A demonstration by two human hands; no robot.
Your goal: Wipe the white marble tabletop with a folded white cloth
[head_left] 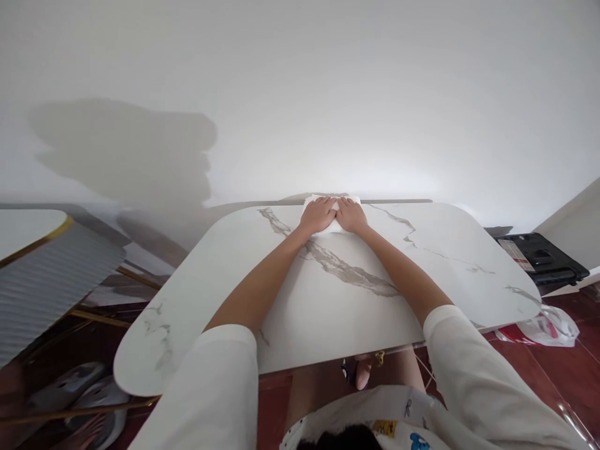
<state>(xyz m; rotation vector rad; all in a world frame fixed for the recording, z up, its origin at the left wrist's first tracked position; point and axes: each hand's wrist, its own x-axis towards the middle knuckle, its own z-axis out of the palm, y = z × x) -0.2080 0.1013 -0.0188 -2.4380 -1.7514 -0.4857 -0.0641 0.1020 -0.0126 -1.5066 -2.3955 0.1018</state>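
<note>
Both hands on one white cloth (pixel 333 227), could be paper, can't tell. Left hand (pixel 319 214) lies palm-down on its left half, right hand (pixel 351 214) palm-down on its right half; side by side, thumbs meeting or nearly so at the middle. Fingers extended, pointing at the wall (pixel 323 100), laid flat over the cloth, not visibly clamped on anything. Cloth sits at the far edge of the marble-patterned tabletop (pixel 300 306), around mid-length; its back margin reaches that edge, contact with the wall can't be confirmed. Both arms stretched out across the top, white sleeves (pixel 215 381) ending around the elbows. Tabletop is white with grey-brown veining, rounded corners; the widest vein runs diagonally from behind the left forearm toward the right one. Left side: second white top with gold trim (pixel 35 240) and a grey ribbed side panel (pixel 65 281), apart from the main table at a lower left angle. Grey clogs (pixel 96 400) on the floor below. Right side: black case (pixel 546 259) with a label, against the wall; clear plastic bag (pixel 553 326) with red in it on the red tile floor (pixel 544 369), just by the table's right corner. Broad shadow on the wall, left.
</note>
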